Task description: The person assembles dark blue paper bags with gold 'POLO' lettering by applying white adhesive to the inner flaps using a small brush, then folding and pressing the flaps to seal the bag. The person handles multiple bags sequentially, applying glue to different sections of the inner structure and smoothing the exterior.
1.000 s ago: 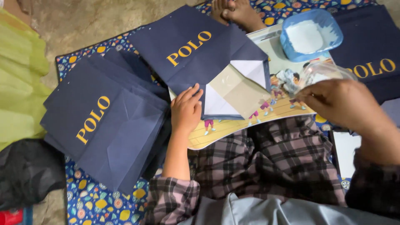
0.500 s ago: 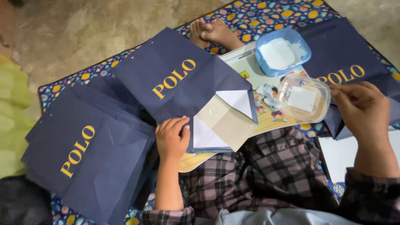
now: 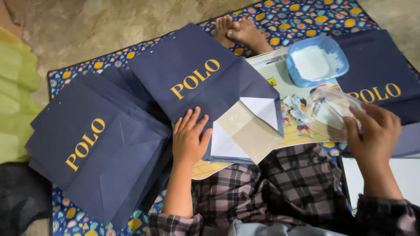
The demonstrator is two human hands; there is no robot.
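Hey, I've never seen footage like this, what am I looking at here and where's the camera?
The camera sits on a person's head and looks down at their lap and two bare hands; there is no machine. They sit on a patterned floor mat in checked trousers, bare feet stretched ahead. The left hand lies flat on a navy paper bag whose folded bottom flaps are open. The right hand touches a clear plastic lid or container; I cannot tell whether it grips it. A blue tub of something white rests on a picture book. A stack of navy bags lies to the left.
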